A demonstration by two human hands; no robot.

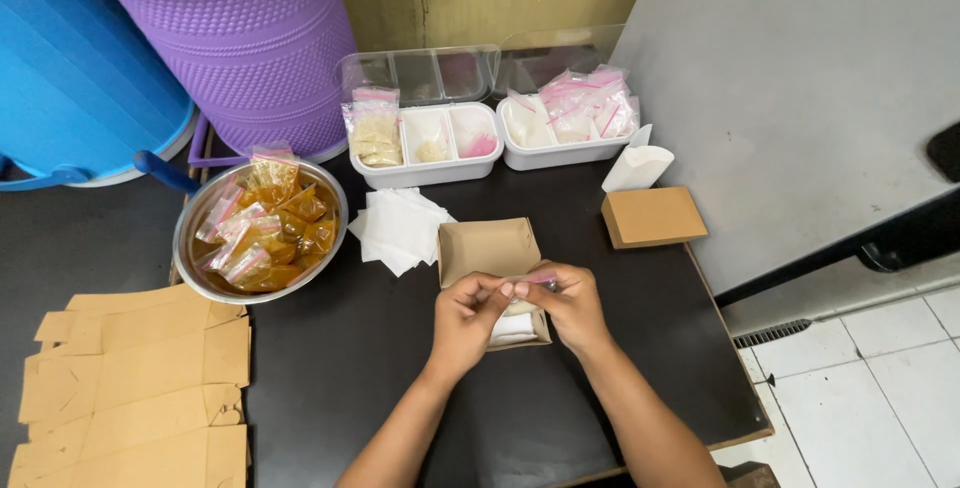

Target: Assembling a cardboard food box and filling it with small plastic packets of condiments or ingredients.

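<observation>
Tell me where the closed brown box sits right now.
In the head view the closed brown box lies on the black table, to the right of the open box under the hands, just below the white paper cone.

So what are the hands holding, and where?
Both the left hand and right hand pinch a small clear bag by its pink top edge, over the open brown box.

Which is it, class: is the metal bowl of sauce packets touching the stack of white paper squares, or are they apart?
Apart. The head view shows a strip of dark table between the metal bowl rim and the stack of white paper squares.
</observation>
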